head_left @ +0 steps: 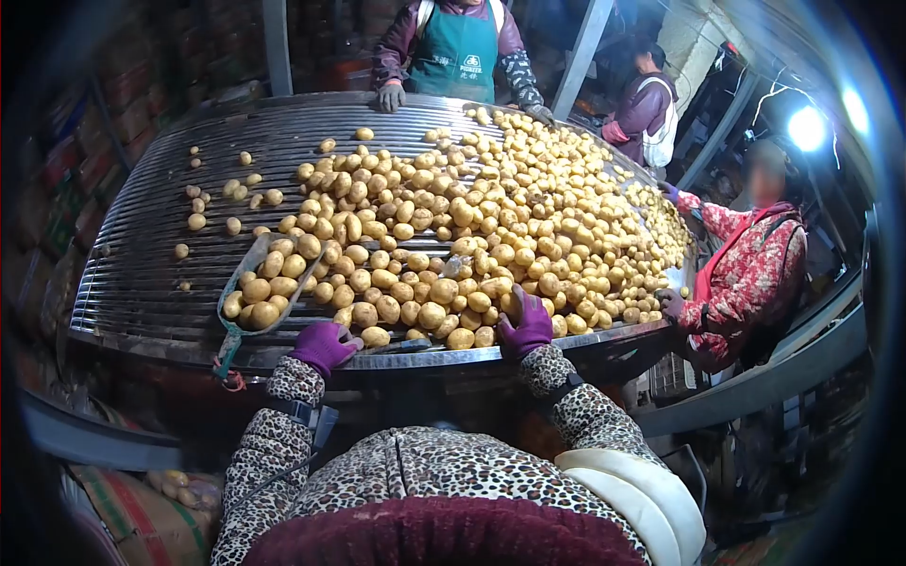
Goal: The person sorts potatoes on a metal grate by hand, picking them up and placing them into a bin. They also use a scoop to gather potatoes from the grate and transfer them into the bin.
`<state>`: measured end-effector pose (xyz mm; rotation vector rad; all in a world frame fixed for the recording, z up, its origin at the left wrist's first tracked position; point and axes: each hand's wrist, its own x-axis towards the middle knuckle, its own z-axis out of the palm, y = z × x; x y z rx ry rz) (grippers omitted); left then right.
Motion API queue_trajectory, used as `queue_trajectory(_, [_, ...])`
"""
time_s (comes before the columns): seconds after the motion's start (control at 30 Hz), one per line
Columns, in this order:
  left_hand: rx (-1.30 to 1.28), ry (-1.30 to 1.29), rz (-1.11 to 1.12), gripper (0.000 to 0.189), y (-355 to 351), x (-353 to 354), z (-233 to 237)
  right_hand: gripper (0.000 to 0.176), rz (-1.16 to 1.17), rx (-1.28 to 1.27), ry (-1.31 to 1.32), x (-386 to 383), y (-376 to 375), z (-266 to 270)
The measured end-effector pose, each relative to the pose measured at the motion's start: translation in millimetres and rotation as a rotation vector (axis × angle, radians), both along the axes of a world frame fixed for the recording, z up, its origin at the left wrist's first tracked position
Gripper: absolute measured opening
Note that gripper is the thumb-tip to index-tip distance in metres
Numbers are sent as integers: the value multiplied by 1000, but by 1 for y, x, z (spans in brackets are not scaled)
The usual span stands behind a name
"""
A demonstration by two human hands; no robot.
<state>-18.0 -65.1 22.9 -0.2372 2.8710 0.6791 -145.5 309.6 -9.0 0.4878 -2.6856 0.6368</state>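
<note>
Many yellow potatoes (444, 212) are heaped over a slatted metal sorting table (142, 255). At the table's near edge, my left hand (326, 345), in a purple glove, rests beside the nearest potatoes with its fingers apart and nothing held. My right hand (528, 324), also in a purple glove, lies spread against the potatoes at the near edge, touching some without gripping any. A scoop (237, 332) full of potatoes lies left of my left hand, its green handle towards the near edge.
Across the table stands a person in a green apron (453, 58), gloved hands on the far edge. At the right, a person in a red patterned jacket (755, 274) reaches to the table. Another person (647, 113) stands further back. Metal posts (277, 47) rise behind. Sacks (142, 514) lie at lower left.
</note>
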Motion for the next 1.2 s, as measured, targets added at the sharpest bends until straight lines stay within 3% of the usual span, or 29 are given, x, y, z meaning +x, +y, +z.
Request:
queue_trajectory(0.6, [-17, 16, -101, 37, -4, 2, 5, 62, 36, -73, 23, 10, -1, 1])
queue_trajectory(1.2, [37, -2, -1, 32, 1, 0, 10, 65, 40, -90, 13, 4, 0, -2])
